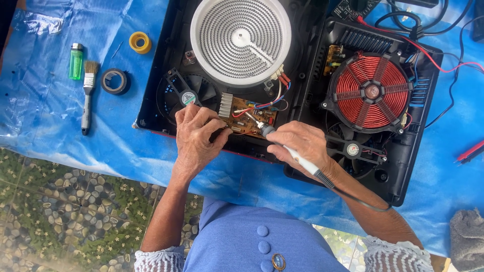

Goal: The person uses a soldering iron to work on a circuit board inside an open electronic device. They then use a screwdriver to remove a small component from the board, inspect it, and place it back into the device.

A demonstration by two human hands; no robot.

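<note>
Soldering iron (pixel 295 155) gripped in the right hand (pixel 301 144), fingers wrapped round the pale handle like a pen. Long axis ran diagonally: metal tip up and to the left, handle and black cord (pixel 360 200) trailing down to the right past the wrist. Tip pointed at the brown circuit board (pixel 250 117), touching or just above it, hard to tell which. Dark collar behind the tip, then the whitish grip, then a dark strain relief.

Left hand (pixel 198 138) pressed down at the board's left edge, fingers curled together, knuckles up; whatever sat under the fingertips stayed hidden.

Board seated in the opened black cooker housing (pixel 156 95), near edge, with red, blue and white wires (pixel 275 100) running up from it. Finned aluminium heatsink (pixel 225 105) just beside the left hand. White spiral heating element (pixel 241 39) above the board. Copper-red induction coil (pixel 371 91) well to the right. Small cooling fan (pixel 188 96) just above the left hand, another fan (pixel 353 149) beside the right.

Off to the left on the blue plastic sheet (pixel 45 100): green lighter (pixel 75 61), small paintbrush (pixel 88 95), black tape roll (pixel 115 81), yellow tape roll (pixel 139 42).
</note>
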